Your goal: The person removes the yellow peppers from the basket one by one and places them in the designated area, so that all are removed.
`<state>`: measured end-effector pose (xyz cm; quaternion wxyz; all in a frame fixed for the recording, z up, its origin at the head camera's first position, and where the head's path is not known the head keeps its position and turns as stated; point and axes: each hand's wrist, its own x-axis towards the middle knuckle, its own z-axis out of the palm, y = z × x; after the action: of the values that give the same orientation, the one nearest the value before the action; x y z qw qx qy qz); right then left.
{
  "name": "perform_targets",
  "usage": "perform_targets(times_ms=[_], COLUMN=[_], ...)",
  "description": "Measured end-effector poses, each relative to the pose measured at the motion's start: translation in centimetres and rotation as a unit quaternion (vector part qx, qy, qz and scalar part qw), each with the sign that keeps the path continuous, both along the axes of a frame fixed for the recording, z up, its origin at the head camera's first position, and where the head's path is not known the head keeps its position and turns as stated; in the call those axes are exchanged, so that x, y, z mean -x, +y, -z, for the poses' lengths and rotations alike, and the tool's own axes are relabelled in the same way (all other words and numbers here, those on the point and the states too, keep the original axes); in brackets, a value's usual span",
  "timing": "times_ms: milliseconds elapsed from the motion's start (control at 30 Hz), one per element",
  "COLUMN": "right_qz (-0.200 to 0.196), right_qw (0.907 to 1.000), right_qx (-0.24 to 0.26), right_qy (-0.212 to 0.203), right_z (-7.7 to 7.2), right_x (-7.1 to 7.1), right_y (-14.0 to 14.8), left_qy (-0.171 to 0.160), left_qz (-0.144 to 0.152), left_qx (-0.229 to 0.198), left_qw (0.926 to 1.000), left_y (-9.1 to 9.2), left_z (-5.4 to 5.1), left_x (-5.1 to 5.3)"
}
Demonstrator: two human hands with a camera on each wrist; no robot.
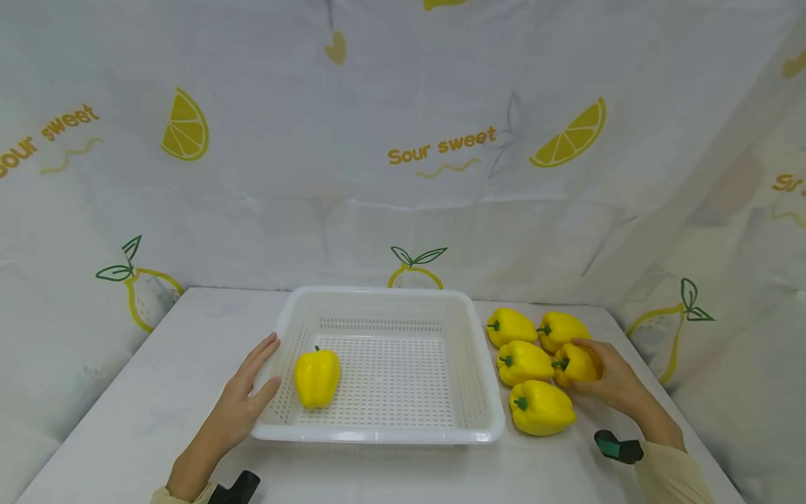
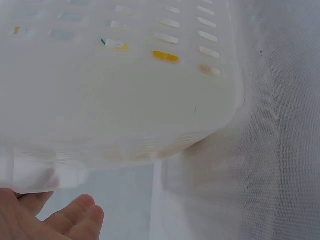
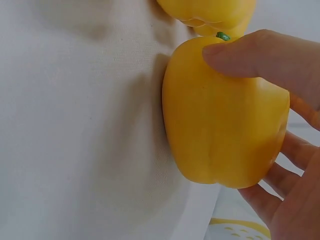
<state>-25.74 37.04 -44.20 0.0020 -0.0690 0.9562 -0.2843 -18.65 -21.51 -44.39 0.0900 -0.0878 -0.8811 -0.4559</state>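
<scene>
A white perforated plastic basket stands on the table, with one yellow bell pepper upright near its left wall. My left hand is at the basket's left rim, its fingers extended; the left wrist view shows fingertips beside the basket's outer wall. To the right of the basket, my right hand holds a yellow bell pepper. The right wrist view shows the thumb on this pepper near its green stem and the other fingers around the far side, partly hidden. The pepper appears to be on the table.
Several more yellow bell peppers lie right of the basket: two at the back, one in the middle and one in front. A white cloth with lemon prints hangs behind the table.
</scene>
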Motion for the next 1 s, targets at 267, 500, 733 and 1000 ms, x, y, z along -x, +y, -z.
perform_targets(times_ms=[267, 500, 733, 1000], right_qz=[-0.022, -0.023, -0.017, -0.017], right_qw=[0.9994, 0.9995, 0.9998, 0.9998], right_qx=[0.002, 0.001, -0.007, -0.009], right_qy=[0.029, 0.021, 0.008, 0.008], right_z=[0.1, -0.4, -1.2, -2.0], right_x=[-0.2, -0.2, -0.5, -0.7], right_y=[0.1, -0.1, -0.4, -0.9], left_qy=[-0.004, -0.002, -0.001, -0.002], left_qz=[0.001, 0.002, 0.001, 0.0], left_qx=[-0.004, -0.005, -0.005, -0.001], left_qw=[1.0, 1.0, 1.0, 1.0], left_y=[0.0, 0.0, 0.0, 0.0], left_z=[0.0, -0.1, -0.1, -0.1], left_x=[0.0, 0.1, -0.1, 0.0])
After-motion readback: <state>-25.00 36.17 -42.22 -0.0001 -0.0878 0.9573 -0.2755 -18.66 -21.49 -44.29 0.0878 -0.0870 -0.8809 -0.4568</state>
